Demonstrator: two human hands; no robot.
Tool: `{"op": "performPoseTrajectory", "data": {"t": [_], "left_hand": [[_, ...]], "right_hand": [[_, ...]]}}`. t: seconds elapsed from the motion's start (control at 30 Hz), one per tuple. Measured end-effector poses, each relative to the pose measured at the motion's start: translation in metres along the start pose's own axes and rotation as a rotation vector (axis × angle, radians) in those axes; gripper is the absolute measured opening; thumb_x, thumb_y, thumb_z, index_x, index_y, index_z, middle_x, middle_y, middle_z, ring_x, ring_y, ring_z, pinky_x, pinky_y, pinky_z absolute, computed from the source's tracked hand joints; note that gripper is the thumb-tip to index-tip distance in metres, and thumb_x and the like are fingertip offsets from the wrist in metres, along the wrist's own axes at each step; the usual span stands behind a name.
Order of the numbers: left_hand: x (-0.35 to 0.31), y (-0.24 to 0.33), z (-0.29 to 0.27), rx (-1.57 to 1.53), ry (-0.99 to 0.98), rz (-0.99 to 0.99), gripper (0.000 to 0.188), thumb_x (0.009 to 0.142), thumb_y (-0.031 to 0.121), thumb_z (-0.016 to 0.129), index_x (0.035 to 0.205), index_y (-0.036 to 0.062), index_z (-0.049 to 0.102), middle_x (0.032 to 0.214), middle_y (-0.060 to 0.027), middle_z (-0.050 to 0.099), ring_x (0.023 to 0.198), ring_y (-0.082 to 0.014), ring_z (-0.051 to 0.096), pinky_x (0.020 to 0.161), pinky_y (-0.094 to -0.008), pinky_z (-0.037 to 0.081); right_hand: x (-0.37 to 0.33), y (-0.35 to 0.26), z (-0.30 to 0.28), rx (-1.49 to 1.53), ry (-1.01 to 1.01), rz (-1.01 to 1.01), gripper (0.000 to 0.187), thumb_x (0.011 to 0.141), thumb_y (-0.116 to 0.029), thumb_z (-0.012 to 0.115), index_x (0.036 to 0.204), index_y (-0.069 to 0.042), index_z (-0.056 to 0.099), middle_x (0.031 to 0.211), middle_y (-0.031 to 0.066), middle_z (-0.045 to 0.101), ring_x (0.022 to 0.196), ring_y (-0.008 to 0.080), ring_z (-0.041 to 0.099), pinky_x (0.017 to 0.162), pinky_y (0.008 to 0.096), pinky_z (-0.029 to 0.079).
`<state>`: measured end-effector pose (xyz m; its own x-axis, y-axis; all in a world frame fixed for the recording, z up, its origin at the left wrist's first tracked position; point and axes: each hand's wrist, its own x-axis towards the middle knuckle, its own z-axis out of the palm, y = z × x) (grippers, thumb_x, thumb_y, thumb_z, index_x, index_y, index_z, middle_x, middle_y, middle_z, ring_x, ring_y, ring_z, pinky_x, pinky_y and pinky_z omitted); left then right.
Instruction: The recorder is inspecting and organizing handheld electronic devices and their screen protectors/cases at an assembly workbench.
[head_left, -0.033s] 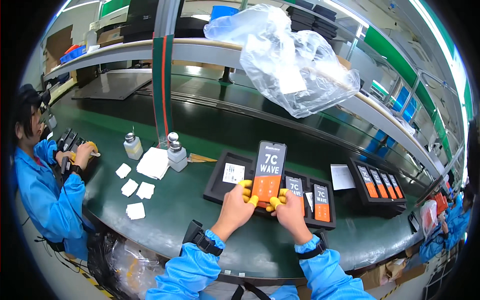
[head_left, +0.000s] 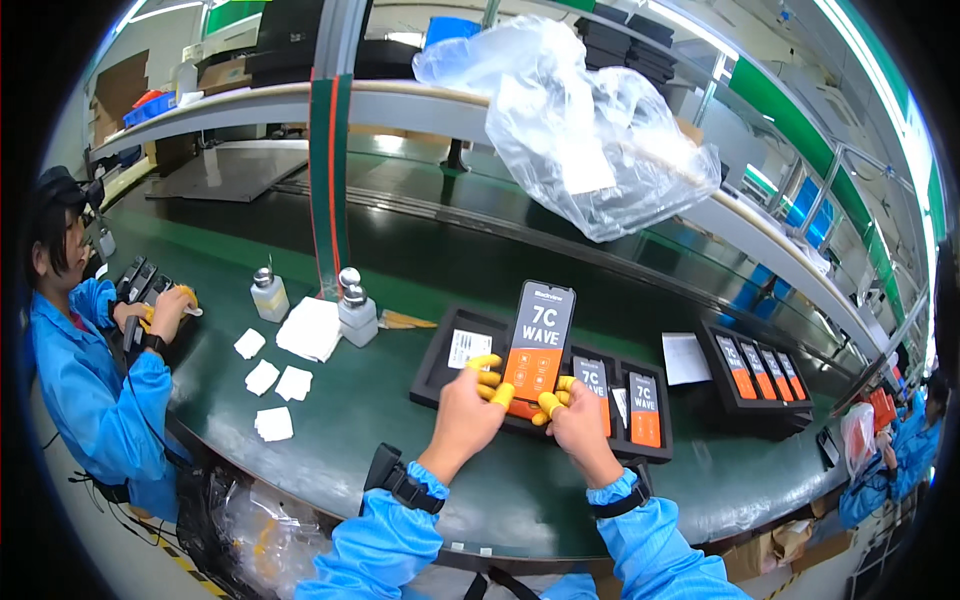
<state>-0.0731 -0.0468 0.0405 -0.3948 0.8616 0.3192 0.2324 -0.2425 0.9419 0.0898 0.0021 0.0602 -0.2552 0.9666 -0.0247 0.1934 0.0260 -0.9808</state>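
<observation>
Both my hands hold up a smartphone (head_left: 541,340) whose front carries a dark grey and orange film. My left hand (head_left: 470,412), in yellow finger cots, pinches its lower left edge. At the lower right corner, the cotted fingers of my right hand (head_left: 578,425) are closed on it too. Beneath the phone lies a black foam tray (head_left: 432,382). Two more phones rest in its right part, one phone (head_left: 592,378) partly covered by my right hand, the other phone (head_left: 644,410) beside it. A white label (head_left: 469,349) shows in the tray's left part.
Pump bottles (head_left: 357,315) and white wipes (head_left: 308,330) lie to the left. Stacked black trays (head_left: 758,385) with several phones stand right, near a white paper (head_left: 685,358). A clear plastic bag (head_left: 590,140) hangs from the shelf. Another person (head_left: 95,370) works at far left.
The picture has shifted very slightly. My hands keep the same hold on the phone, which is almost unmoved.
</observation>
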Motion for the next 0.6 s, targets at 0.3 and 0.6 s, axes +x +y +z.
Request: {"op": "performPoseTrajectory", "data": {"t": [0.3,0.6], "left_hand": [[0.039,-0.046,-0.054,0.202,0.449,-0.084,0.031,0.085,0.007,0.067,0.114,-0.0023,0.060,0.105,-0.0183,0.066,0.097,-0.0306,0.066,0.085,-0.0394,0.052],[0.024,-0.050,-0.031,0.727,0.147,-0.053,0.051,0.083,0.018,0.068,0.128,-0.0005,0.054,0.124,-0.0245,0.056,0.117,-0.0428,0.051,0.098,-0.0498,0.043]], "right_hand": [[0.048,0.018,0.077,-0.593,-0.078,-0.183,0.046,0.089,-0.023,0.070,0.121,0.008,0.059,0.079,0.0187,0.070,0.074,0.0247,0.071,0.061,0.0354,0.056],[-0.016,0.035,-0.027,-0.514,0.295,-0.415,0.040,0.084,-0.024,0.072,0.116,-0.001,0.065,0.098,0.0193,0.070,0.084,0.0319,0.068,0.075,0.0407,0.053]]}}
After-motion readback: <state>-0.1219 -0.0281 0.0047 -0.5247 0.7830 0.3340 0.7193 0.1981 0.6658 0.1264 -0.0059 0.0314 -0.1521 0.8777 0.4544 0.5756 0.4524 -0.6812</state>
